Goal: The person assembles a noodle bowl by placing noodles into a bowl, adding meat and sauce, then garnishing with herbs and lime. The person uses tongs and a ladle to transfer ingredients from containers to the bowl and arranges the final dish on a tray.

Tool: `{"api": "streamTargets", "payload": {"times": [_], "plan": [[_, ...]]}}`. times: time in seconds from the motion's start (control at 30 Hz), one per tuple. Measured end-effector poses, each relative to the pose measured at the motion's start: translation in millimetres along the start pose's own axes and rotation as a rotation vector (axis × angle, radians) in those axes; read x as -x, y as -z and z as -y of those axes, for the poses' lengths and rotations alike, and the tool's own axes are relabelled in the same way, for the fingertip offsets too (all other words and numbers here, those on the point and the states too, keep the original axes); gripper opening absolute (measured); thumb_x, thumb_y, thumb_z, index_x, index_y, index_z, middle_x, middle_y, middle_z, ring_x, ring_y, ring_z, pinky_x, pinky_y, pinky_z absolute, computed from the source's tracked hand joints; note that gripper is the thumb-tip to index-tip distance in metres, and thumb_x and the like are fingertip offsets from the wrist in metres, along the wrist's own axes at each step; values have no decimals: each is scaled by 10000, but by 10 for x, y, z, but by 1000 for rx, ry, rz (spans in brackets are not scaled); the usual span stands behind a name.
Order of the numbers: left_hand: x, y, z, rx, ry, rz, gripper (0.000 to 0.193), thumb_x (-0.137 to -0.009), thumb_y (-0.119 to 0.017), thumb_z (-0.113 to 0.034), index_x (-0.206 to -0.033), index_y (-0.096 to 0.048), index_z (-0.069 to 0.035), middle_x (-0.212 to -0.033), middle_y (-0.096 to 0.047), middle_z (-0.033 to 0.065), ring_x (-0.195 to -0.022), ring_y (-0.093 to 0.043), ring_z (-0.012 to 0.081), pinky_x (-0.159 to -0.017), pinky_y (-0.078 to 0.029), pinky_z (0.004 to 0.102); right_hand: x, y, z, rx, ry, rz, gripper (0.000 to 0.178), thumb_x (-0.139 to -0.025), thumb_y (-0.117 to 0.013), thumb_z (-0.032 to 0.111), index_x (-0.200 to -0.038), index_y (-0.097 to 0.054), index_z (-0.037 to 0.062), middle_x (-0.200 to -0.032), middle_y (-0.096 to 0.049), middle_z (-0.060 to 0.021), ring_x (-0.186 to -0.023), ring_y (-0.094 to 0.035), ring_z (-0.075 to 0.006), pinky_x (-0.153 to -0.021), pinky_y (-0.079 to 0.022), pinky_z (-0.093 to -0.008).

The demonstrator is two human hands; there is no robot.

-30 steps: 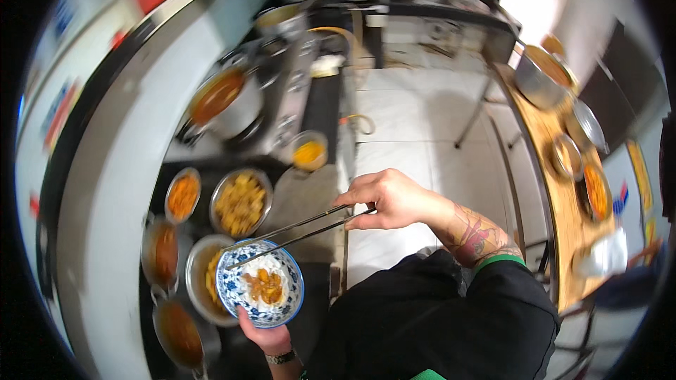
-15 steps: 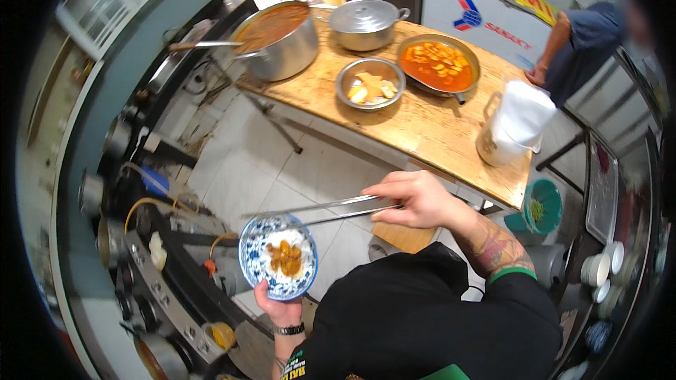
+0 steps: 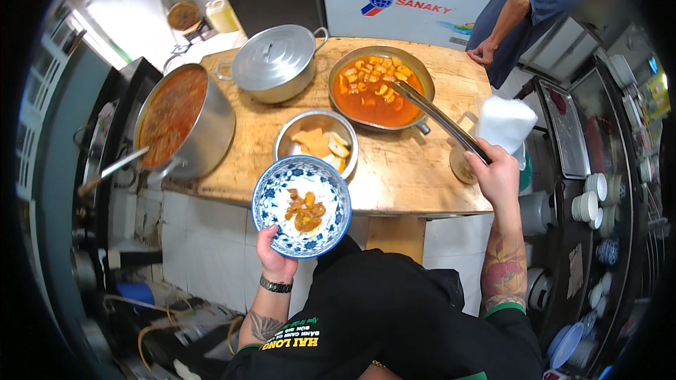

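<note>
My left hand (image 3: 277, 257) grips the rim of a blue-and-white patterned bowl (image 3: 266, 200), thumb over the edge. White noodles or rice and brown-orange chunks of food (image 3: 305, 212) lie inside it. My right hand (image 3: 497, 173) is closed around the handle end of long metal tongs (image 3: 440, 117). The tongs' tips reach into a wide pan (image 3: 338, 109) of red-orange sauce with yellowish chunks. Partly behind my bowl sits a steel bowl (image 3: 284, 123) of pale and yellow pieces.
On the wooden table (image 3: 239, 162) stand a lidded aluminium pot (image 3: 274, 63), a tall stockpot (image 3: 211, 127) of red broth with a ladle (image 3: 116, 169), and a jug with a white bag (image 3: 505, 123). A person (image 3: 517, 17) stands far right. Dishes (image 3: 588, 205) line the right-hand shelf.
I have turned to face the table. The tongs have left the space above my bowl and now reach into the sauce pan. My left hand still holds the bowl.
</note>
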State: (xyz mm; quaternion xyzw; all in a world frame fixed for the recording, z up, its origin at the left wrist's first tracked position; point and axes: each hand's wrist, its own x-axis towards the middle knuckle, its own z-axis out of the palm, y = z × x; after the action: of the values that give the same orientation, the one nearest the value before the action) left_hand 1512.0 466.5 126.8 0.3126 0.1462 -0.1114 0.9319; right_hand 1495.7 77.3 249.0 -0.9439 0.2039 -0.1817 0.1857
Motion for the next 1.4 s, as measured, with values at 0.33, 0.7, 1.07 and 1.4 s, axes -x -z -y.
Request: {"api": "streamTargets", "payload": {"times": [0.33, 0.7, 1.07, 1.4], "plan": [[-1612, -176, -480, -140, 239, 134, 567, -848, -517, -214, -1353, -427, 28, -1328, -543, 148, -1207, -538, 282, -1042, -416, 396, -905, -867, 540, 218, -458, 338, 390, -805, -671, 403, -1026, -724, 87, -862, -694, -201, -847, -671, -356, -768, -519, -401], [-1937, -326, -390, -115, 364, 175, 547, -866, -494, -218, -1346, -433, 37, -1333, -537, 157, -1211, -534, 281, -1039, -411, 393, -967, -953, 902, 402, -429, 289, 346, -815, -670, 386, -1072, -721, 159, -869, -698, -176, -866, -665, -356, -771, -530, -433], [-2050, -656, -262, -115, 315, 217, 466, -1015, -424, -327, -1362, -423, -17, -1355, -524, 120, -1235, -516, 226, -1061, -401, 376, -728, -293, 764, 149, -211, 65, 392, -766, -761, 311, -1059, -706, 56, -938, -696, -188, -878, -686, -314, -756, -520, -356], [-1900, -748, -191, -66, 342, 307, 483, -1016, -417, -350, -1363, -429, -15, -1346, -534, 131, -1222, -530, 238, -1045, -418, 388, -542, 298, 1372, 81, 146, 344, 336, -708, -783, 126, -1024, -706, 39, -779, -642, -114, -639, -634, -234, -577, -499, -317]]}}
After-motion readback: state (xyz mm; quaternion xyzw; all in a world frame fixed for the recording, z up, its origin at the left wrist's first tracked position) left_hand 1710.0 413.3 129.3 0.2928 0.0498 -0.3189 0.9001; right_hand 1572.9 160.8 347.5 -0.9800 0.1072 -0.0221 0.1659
